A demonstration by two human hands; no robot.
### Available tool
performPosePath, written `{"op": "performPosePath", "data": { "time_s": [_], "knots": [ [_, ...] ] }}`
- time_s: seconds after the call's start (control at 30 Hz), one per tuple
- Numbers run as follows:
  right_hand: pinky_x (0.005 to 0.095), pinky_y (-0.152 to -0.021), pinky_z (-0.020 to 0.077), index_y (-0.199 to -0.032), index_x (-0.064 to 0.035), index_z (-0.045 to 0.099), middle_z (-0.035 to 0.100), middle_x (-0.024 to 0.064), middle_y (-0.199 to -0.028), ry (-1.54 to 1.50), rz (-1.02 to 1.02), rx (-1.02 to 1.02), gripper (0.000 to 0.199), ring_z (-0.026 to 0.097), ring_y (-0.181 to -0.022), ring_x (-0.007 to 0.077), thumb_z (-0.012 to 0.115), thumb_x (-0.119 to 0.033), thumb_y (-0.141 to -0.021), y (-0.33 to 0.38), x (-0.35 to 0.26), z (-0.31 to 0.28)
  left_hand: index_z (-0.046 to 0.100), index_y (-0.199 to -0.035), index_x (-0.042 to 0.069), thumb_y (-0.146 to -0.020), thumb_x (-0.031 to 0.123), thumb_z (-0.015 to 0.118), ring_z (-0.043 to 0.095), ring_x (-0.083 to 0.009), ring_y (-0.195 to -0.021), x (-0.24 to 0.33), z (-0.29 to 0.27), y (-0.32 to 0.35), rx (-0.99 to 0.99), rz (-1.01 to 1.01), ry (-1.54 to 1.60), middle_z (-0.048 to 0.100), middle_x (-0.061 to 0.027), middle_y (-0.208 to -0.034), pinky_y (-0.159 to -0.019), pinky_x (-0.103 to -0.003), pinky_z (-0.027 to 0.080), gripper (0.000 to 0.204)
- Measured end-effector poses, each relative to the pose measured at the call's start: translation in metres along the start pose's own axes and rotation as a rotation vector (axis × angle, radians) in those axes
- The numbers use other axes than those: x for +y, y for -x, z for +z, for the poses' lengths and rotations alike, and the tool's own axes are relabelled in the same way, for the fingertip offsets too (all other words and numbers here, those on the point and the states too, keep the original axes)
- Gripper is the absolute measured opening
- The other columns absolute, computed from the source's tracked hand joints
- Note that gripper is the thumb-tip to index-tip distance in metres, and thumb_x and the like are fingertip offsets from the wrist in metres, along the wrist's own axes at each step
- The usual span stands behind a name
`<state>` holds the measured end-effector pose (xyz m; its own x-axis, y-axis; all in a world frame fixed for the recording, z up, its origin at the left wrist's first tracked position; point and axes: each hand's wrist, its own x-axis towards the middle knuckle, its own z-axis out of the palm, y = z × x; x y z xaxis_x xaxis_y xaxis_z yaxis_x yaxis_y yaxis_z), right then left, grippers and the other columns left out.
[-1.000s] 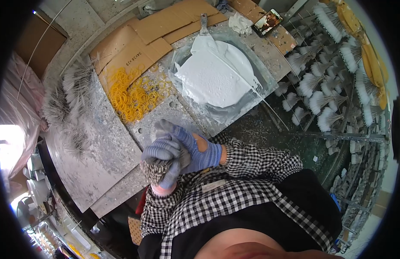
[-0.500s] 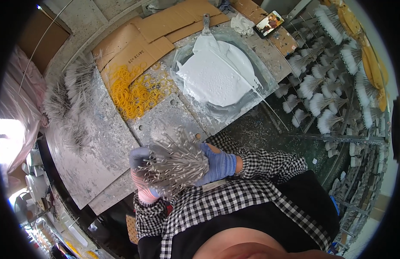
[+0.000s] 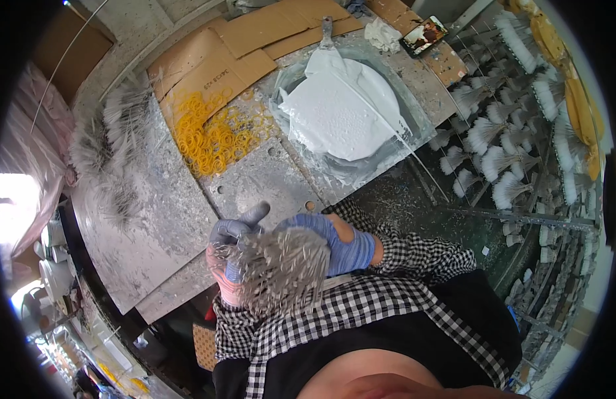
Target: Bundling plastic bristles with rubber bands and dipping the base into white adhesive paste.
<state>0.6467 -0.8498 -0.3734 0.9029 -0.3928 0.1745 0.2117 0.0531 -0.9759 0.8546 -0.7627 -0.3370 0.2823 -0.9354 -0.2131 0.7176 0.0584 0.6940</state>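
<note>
A thick bundle of thin grey stalks with small pale tips is held between my hands, close to my body. My right hand, in a blue knitted glove with a bare patch near the thumb, wraps its far right side. On the left side my left hand, in a pink and blue glove with grey fingertips, holds against the bundle. One grey-tipped finger sticks up off it; the stalks hide the palm and lower fingers. Beyond the hands, many yellow rubber bands lie heaped on the worktable.
A round slab of white paste with a scraper sits at the table's back. Cardboard, crumpled tissue and a phone lie around it. Loose grey stalks pile at left. At right, racks hold white-tipped bunches.
The bundle has shifted slightly right and now looks blurred. My left hand's grey-tipped finger has lifted away from the stalks. The right hand has moved a little right with the bundle.
</note>
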Motion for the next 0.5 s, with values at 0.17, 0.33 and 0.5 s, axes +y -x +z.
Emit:
{"op": "performPosePath", "data": {
  "time_s": [0.17, 0.33, 0.5],
  "knots": [
    [0.0411, -0.114, 0.041, -0.149, -0.0072, 0.042, 0.046, 0.0094, -0.154, -0.562, 0.466, 0.115, 0.078, 0.05, -0.135, 0.0257, 0.076, -0.04, -0.087, -0.006, 0.009, -0.021, 0.012, -0.161, 0.005, -0.063, 0.048, 0.092, 0.041, -0.0385, -0.141, 0.012, 0.025, -0.02, -0.035, -0.086, -0.259, 0.035, -0.026, -0.156, -0.114, -0.047, 0.04, 0.133],
    [0.0388, -0.114, 0.0412, -0.149, -0.0074, 0.038, 0.045, 0.0159, -0.151, 0.043, 0.291, -0.111, 0.088, 0.048, -0.136, 0.0259, 0.083, -0.04, -0.08, -0.021, 0.04, -0.004, 0.022, -0.158, 0.003, -0.062, 0.018, 0.097, 0.059, -0.0218, -0.121, -0.008, 0.031, -0.042, -0.634, 0.005, -0.16, 0.059, -0.014, -0.134, -0.104, -0.036, 0.047, 0.123],
    [0.041, -0.116, 0.0381, -0.147, -0.0058, 0.04, 0.051, 0.0155, -0.142, 0.385, 0.195, -0.163, 0.097, 0.049, -0.135, 0.0289, 0.087, -0.036, -0.068, -0.049, -0.004, -0.023, 0.041, -0.147, 0.001, -0.072, 0.001, 0.082, 0.068, -0.016, -0.092, 0.011, 0.044, -0.032, -0.453, 0.254, -0.766, 0.067, -0.0091, -0.106, -0.087, -0.031, 0.053, 0.086]
  ]
}}
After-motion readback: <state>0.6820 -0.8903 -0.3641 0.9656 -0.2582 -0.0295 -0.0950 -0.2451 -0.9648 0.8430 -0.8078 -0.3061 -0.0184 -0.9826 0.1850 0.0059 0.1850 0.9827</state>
